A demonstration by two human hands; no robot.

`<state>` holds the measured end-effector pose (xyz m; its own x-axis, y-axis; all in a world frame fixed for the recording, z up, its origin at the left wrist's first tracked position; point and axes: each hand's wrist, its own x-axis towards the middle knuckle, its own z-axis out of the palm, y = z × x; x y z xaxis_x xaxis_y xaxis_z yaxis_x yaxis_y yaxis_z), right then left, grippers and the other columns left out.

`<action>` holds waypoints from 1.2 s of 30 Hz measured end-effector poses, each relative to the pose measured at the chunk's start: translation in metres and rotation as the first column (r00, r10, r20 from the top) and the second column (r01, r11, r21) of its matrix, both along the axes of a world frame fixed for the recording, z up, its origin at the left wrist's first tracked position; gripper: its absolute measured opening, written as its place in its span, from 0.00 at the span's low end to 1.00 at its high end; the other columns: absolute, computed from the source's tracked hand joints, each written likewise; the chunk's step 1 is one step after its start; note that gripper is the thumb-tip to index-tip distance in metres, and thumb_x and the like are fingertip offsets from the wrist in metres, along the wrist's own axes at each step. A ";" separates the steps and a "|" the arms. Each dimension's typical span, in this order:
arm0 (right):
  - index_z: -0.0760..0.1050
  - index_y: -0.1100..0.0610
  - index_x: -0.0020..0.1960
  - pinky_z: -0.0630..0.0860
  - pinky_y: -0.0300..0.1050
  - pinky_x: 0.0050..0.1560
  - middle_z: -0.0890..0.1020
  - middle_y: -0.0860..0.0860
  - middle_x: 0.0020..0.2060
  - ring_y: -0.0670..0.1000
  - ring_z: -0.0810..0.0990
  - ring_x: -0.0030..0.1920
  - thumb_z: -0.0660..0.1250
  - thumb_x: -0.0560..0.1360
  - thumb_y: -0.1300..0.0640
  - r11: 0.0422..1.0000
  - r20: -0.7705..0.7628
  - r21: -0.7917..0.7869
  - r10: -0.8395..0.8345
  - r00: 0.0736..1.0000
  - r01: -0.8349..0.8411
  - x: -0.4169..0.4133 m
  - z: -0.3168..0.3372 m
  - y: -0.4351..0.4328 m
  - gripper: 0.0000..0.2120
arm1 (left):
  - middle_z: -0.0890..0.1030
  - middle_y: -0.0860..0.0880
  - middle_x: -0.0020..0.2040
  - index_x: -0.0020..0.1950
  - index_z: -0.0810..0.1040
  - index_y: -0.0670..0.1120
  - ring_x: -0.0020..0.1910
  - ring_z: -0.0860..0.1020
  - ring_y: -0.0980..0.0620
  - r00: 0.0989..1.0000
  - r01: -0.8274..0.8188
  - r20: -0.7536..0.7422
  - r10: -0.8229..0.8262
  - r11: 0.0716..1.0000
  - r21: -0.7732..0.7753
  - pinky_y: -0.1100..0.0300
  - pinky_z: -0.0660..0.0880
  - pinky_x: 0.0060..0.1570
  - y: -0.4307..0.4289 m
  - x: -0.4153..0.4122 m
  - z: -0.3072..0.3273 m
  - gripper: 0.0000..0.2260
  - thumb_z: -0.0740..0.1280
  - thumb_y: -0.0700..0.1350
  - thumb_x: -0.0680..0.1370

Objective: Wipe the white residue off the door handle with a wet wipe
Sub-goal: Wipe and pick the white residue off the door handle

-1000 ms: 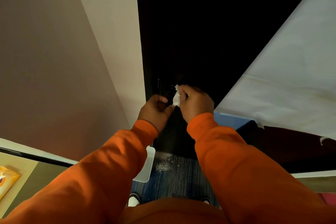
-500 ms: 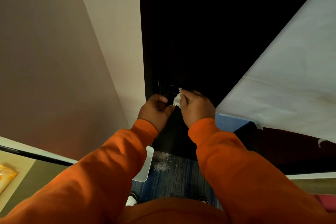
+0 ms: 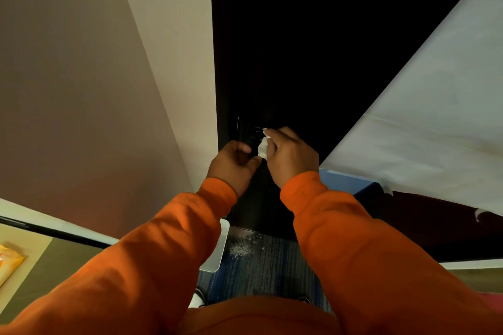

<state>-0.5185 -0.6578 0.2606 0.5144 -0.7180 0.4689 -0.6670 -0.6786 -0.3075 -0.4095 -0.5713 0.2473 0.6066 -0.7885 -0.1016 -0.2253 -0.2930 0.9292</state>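
Note:
A dark door (image 3: pixel 285 62) fills the middle of the view. Its handle (image 3: pixel 254 135) is dark and barely visible just above my hands. My right hand (image 3: pixel 291 156) grips a crumpled white wet wipe (image 3: pixel 263 147) and holds it against the handle area. My left hand (image 3: pixel 234 164) has its fingers curled round the handle's near end, right beside the wipe. The handle's surface is too dark to show any residue.
A beige wall (image 3: pixel 95 76) stands to the left and a white sheet (image 3: pixel 435 117) hangs on the right. White powder (image 3: pixel 241 247) lies on the blue carpet under the door, next to a white bin (image 3: pixel 217 247). A yellow packet (image 3: pixel 9 264) lies at far left.
My right hand with the wipe has shifted slightly up and down against the handle. My left hand has stayed in place.

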 end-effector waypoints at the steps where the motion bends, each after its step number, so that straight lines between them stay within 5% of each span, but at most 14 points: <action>1: 0.81 0.55 0.60 0.82 0.55 0.44 0.83 0.54 0.55 0.60 0.83 0.51 0.72 0.73 0.60 1.000 -0.037 -0.006 0.022 0.999 -0.022 0.001 0.000 -0.001 0.16 | 0.80 0.55 0.43 0.52 0.75 0.51 0.43 0.79 0.56 1.000 -0.003 -0.009 0.003 1.000 -0.004 0.58 0.79 0.48 0.000 0.000 0.000 0.10 0.73 0.48 0.74; 7: 0.78 0.52 0.65 0.82 0.51 0.50 0.80 0.54 0.60 0.59 0.81 0.56 0.71 0.74 0.62 0.995 -0.007 0.090 0.046 0.999 -0.045 0.004 0.000 0.005 0.20 | 0.81 0.53 0.43 0.53 0.76 0.51 0.43 0.81 0.53 0.999 -0.007 -0.031 0.007 1.000 -0.005 0.54 0.80 0.48 0.000 -0.001 -0.001 0.10 0.73 0.49 0.74; 14: 0.83 0.56 0.56 0.81 0.42 0.49 0.86 0.55 0.49 0.54 0.84 0.50 0.70 0.75 0.60 0.920 0.122 0.386 -0.115 0.986 0.059 -0.015 0.007 -0.005 0.10 | 0.79 0.57 0.44 0.54 0.75 0.52 0.44 0.79 0.57 0.997 -0.002 -0.080 0.002 1.000 0.003 0.61 0.77 0.49 0.005 -0.003 0.002 0.10 0.72 0.47 0.75; 17: 0.83 0.56 0.56 0.81 0.43 0.49 0.86 0.55 0.48 0.53 0.84 0.49 0.70 0.75 0.60 0.926 0.230 0.376 -0.073 0.970 -0.019 -0.005 0.013 0.007 0.10 | 0.81 0.53 0.46 0.56 0.75 0.53 0.45 0.80 0.54 0.997 0.001 -0.081 -0.001 1.000 0.010 0.59 0.78 0.48 0.008 -0.006 0.002 0.12 0.71 0.47 0.75; 22: 0.81 0.53 0.60 0.80 0.46 0.57 0.82 0.54 0.58 0.55 0.81 0.58 0.67 0.77 0.59 0.950 0.130 0.312 -0.022 0.991 -0.020 0.021 0.015 0.018 0.13 | 0.83 0.50 0.43 0.56 0.76 0.53 0.41 0.81 0.50 0.997 0.029 -0.067 -0.028 0.999 0.015 0.51 0.81 0.47 0.010 -0.005 0.003 0.11 0.69 0.45 0.75; 31: 0.78 0.53 0.66 0.80 0.52 0.58 0.81 0.57 0.60 0.57 0.80 0.60 0.63 0.79 0.58 0.951 0.041 0.307 0.017 0.999 -0.029 0.015 0.014 0.028 0.16 | 0.84 0.51 0.45 0.55 0.78 0.55 0.44 0.82 0.51 0.994 0.034 -0.102 -0.034 0.999 0.004 0.49 0.81 0.51 0.014 -0.004 0.007 0.10 0.68 0.44 0.75; 36: 0.83 0.57 0.54 0.82 0.53 0.48 0.85 0.59 0.47 0.59 0.83 0.49 0.65 0.79 0.54 0.930 0.003 0.368 -0.018 1.000 0.015 0.003 0.011 0.018 0.11 | 0.84 0.48 0.48 0.59 0.78 0.51 0.47 0.82 0.49 0.984 0.009 -0.176 -0.008 1.000 0.008 0.52 0.79 0.54 0.014 -0.004 0.007 0.14 0.71 0.42 0.74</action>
<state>-0.5156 -0.6396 0.2717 0.4989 -0.8491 0.1734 -0.6744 -0.5061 -0.5376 -0.4137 -0.5576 0.2539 0.5719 -0.7921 -0.2133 -0.0608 -0.3002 0.9519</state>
